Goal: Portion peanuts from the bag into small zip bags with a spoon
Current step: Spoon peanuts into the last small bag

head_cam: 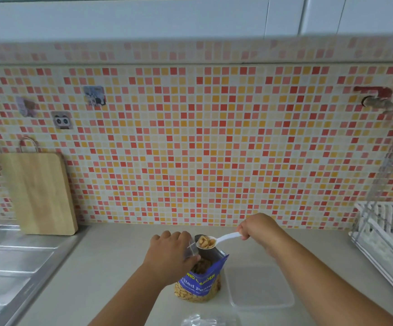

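A blue peanut bag (201, 283) stands open and upright on the counter, with peanuts showing through its clear lower window. Just above the bag's mouth, my left hand (170, 249) holds a small clear zip bag (192, 251) with its opening turned to the right. My right hand (257, 225) grips the handle of a white plastic spoon (223, 238). The spoon's bowl is heaped with peanuts (206, 242) and sits right at the zip bag's opening, over the peanut bag.
A translucent plastic lid or container (260, 287) lies right of the peanut bag. More clear plastic bags (199, 321) lie at the bottom edge. A steel sink drainboard (14, 267) is at left, a wooden cutting board (40, 194) leans on the wall, a dish rack (385, 229) at right.
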A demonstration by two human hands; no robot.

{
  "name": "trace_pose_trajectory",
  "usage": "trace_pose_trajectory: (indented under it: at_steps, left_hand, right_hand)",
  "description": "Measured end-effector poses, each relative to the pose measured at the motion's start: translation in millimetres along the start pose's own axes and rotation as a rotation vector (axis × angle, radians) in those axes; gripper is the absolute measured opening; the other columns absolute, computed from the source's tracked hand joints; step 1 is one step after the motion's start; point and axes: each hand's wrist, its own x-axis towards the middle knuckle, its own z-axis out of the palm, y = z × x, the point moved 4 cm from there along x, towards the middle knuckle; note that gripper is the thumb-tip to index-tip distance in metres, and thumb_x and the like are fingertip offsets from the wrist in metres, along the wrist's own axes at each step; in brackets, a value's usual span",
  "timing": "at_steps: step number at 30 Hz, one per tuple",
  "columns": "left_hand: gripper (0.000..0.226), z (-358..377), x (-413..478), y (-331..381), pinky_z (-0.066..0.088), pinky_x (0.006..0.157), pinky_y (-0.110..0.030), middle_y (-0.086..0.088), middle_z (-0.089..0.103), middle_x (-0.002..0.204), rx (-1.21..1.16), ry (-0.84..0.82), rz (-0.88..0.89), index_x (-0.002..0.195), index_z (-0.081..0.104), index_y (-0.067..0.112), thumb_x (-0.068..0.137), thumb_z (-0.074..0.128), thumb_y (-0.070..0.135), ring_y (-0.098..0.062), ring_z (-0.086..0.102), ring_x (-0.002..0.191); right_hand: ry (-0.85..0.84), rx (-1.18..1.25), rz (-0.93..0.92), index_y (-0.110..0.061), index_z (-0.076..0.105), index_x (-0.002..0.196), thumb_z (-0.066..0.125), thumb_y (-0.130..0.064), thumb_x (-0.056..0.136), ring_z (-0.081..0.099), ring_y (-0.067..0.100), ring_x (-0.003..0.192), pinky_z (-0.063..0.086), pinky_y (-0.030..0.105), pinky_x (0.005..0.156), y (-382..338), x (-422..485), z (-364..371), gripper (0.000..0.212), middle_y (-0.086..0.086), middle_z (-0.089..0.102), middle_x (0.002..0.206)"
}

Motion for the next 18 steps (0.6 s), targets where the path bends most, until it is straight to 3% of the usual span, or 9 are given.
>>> trace_pose_trajectory:
  at_steps: [4, 7, 8, 10, 12, 14, 18]
  left_hand:
    - [0.049, 1.5, 3.1, 4.8, 0.037, 0.092, -0.035, 0.007, 0.060, 0.117, -0.022, 0.003, 0.002, 0.122, 0.044, 0.028, 0.086, 0.040, 0.060, -0.020, 0.051, 0.106]
    - [0.049, 4.9, 6.4, 9.9, 0.038, 0.089, -0.034, 0.007, 0.060, 0.115, -0.042, -0.003, -0.010, 0.120, 0.045, 0.026, 0.087, 0.039, 0.061, -0.021, 0.051, 0.104]
    - [0.049, 5.1, 7.3, 11.8, 0.038, 0.088, -0.034, 0.007, 0.061, 0.114, -0.057, 0.006, -0.017, 0.119, 0.045, 0.025, 0.087, 0.038, 0.061, -0.020, 0.051, 0.104]
    - [0.047, 3.3, 8.3, 15.6, 0.038, 0.087, -0.033, 0.005, 0.061, 0.112, -0.149, 0.039, -0.039, 0.119, 0.045, 0.024, 0.089, 0.038, 0.060, -0.020, 0.051, 0.104]
    - [0.045, 0.3, 7.5, 15.8, 0.039, 0.087, -0.033, 0.002, 0.060, 0.113, -0.330, 0.063, -0.090, 0.121, 0.044, 0.021, 0.091, 0.041, 0.055, -0.021, 0.051, 0.106]
    - [0.043, -1.2, 5.7, 9.5, 0.044, 0.087, -0.035, -0.001, 0.060, 0.110, -0.556, 0.077, -0.162, 0.121, 0.043, 0.020, 0.091, 0.046, 0.051, -0.022, 0.054, 0.105]
    - [0.028, -4.9, 1.7, -10.3, 0.048, 0.080, -0.029, 0.005, 0.061, 0.103, -0.801, 0.116, -0.259, 0.109, 0.047, 0.023, 0.091, 0.051, 0.044, -0.007, 0.060, 0.089]
  right_hand:
    - [0.069, 0.023, -0.048, -0.026, 0.049, 0.136, 0.045, -0.017, 0.095, 0.052, 0.017, 0.116, 0.042, 0.027, 0.096, -14.9, 1.5, -4.6, 0.042, 0.001, 0.049, 0.139]
    - [0.239, 0.177, -0.138, -0.015, 0.064, 0.122, 0.048, -0.016, 0.090, 0.055, 0.016, 0.083, 0.047, 0.029, 0.073, -26.4, -12.0, -11.3, 0.035, 0.006, 0.062, 0.126]
    - [0.341, 0.242, -0.209, -0.010, 0.068, 0.113, 0.048, -0.015, 0.089, 0.056, 0.018, 0.080, 0.048, 0.032, 0.071, -30.9, -22.0, -15.1, 0.032, 0.010, 0.066, 0.119]
    - [0.528, 0.266, -0.356, -0.008, 0.069, 0.104, 0.047, -0.014, 0.089, 0.061, 0.024, 0.092, 0.050, 0.036, 0.077, -45.0, -52.4, -24.3, 0.027, 0.011, 0.068, 0.111]
    - [0.659, 0.137, -0.500, -0.018, 0.067, 0.104, 0.052, -0.014, 0.088, 0.054, 0.023, 0.105, 0.045, 0.034, 0.085, -57.8, -86.6, -33.9, 0.023, 0.003, 0.064, 0.109]
    - [0.821, -0.010, -0.602, -0.018, 0.065, 0.105, 0.054, -0.015, 0.085, 0.047, 0.018, 0.102, 0.039, 0.032, 0.088, -62.1, -115.9, -46.1, 0.023, -0.001, 0.061, 0.105]
    - [1.031, 0.067, -0.471, -0.016, 0.065, 0.104, 0.050, -0.011, 0.084, 0.043, 0.015, 0.092, 0.039, 0.029, 0.086, -37.7, -130.6, -61.1, 0.025, -0.002, 0.063, 0.102]
